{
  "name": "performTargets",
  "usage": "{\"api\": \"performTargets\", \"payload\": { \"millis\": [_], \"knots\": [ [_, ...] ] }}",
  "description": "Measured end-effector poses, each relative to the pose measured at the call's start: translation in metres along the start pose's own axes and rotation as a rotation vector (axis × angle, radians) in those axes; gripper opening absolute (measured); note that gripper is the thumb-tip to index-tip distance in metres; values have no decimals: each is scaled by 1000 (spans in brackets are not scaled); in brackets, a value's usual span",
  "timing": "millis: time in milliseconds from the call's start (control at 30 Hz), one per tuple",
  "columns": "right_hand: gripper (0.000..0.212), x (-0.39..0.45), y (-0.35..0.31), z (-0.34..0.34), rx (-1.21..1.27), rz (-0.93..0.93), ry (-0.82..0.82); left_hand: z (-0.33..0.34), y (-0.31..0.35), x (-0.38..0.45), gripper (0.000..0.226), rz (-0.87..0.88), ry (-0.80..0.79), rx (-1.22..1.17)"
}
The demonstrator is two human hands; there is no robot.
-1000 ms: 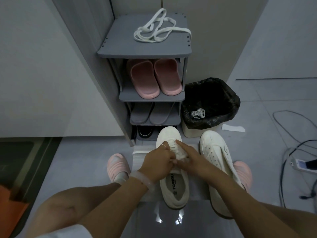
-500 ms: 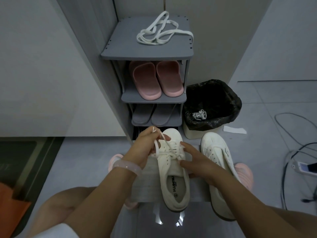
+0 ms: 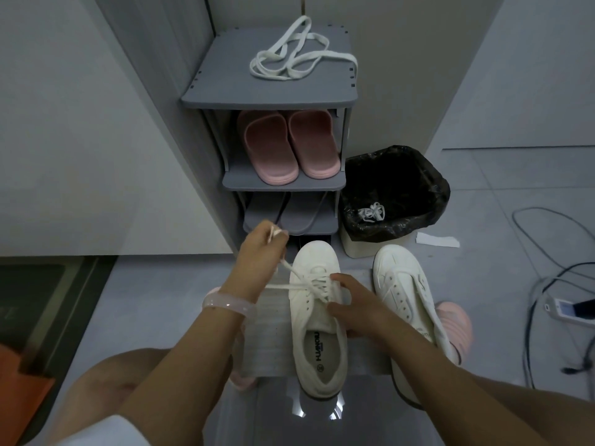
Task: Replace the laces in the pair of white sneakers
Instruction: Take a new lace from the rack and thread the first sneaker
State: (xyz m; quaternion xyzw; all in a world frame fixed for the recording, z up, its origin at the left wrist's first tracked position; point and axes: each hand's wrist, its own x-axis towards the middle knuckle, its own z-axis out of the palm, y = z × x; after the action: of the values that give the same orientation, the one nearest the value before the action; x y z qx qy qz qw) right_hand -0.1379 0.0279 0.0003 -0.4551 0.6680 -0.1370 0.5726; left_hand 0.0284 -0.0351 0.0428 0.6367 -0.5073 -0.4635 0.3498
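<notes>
Laced sneaker (image 3: 317, 320) lies at the centre of the mat (image 3: 267, 336) on the floor; second sneaker (image 3: 409, 300), unlaced, lies just off the mat's right edge. Left hand (image 3: 262, 252) pinches the lace (image 3: 294, 275) ends, drawn taut and up. Right hand (image 3: 357, 309) rests on the tongue, fingers relaxed. Judged: lace soft, light, apt to slip; best pinched near the tips. Shoe pliable canvas; steady it at the throat. Insole print is not clearly legible.
</notes>
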Motion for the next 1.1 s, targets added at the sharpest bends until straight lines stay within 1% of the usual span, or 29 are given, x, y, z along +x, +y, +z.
{"api": "performTargets", "payload": {
  "millis": [33,67,100,167,200,233,267,300,333,367,400,433,467,500,533,567,600,633,667,733,767,800,867,900,933,967,1033,1100],
  "knots": [
    [63,0,0,-1,-1,-2,5,-1,-3,-1,25,22,-20,150],
    [63,0,0,-1,-13,-17,17,-2,-6,-2,21,29,-48,241],
    [63,1,0,-2,-45,-53,38,-3,-7,-4,18,35,-63,277],
    [62,-3,-5,-1,-161,-191,73,-4,-3,-6,18,101,-83,226],
    [60,-5,-8,1,-234,-285,72,-4,1,-8,20,149,-134,164],
    [54,-6,-11,3,-286,-378,59,-4,8,-11,21,204,-222,85],
    [43,-6,-12,5,-297,-437,37,-2,14,-14,21,256,-326,9],
    [30,-6,-14,6,-267,-454,18,-1,18,-16,25,301,-419,-21],
    [19,-5,-15,6,-195,-429,16,0,19,-18,34,347,-468,16],
    [16,-4,-15,5,-91,-380,63,-1,19,-17,46,384,-442,110],
    [19,0,-14,2,24,-317,169,-3,15,-14,55,405,-347,226],
    [24,3,-11,-4,156,-248,307,-5,10,-11,58,393,-229,326],
    [31,5,-9,-12,298,-176,442,-7,6,-10,53,336,-127,397],
    [36,6,-7,-20,416,-106,541,-9,2,-7,41,250,-81,455],
    [38,7,-5,-27,473,-46,594,-10,-4,-5,26,163,-104,524],
    [37,6,-3,-31,445,0,603,-10,-10,-6,18,97,-193,617],
    [35,5,-2,-33,322,30,580,-8,-16,-9,21,68,-317,721],
    [34,5,0,-32,138,35,549,-4,-22,-13,28,63,-441,808],
    [35,3,0,-29,-59,18,521,1,-27,-17,33,74,-526,868],
    [35,-3,-2,-19,-365,-54,517,10,-38,-24,37,96,-575,927],
    [40,-4,-3,-12,-456,-78,511,14,-42,-26,36,101,-565,926],
    [49,-5,-4,-6,-520,-83,471,17,-44,-26,35,111,-547,915],
    [66,-3,-5,5,-556,-85,274,18,-45,-24,35,140,-517,894],
    [72,-3,-4,10,-560,-77,165,18,-44,-23,34,153,-508,877],
    [76,-3,-4,14,-580,-71,99,17,-43,-23,32,153,-502,860],
    [77,-3,-2,14,-604,-68,89,17,-44,-22,28,147,-496,850],
    [73,-2,2,11,-597,-53,135,14,-44,-21,21,135,-474,846],
    [63,-2,4,5,-534,-26,121,9,-44,-18,18,115,-447,870]
  ]
}}
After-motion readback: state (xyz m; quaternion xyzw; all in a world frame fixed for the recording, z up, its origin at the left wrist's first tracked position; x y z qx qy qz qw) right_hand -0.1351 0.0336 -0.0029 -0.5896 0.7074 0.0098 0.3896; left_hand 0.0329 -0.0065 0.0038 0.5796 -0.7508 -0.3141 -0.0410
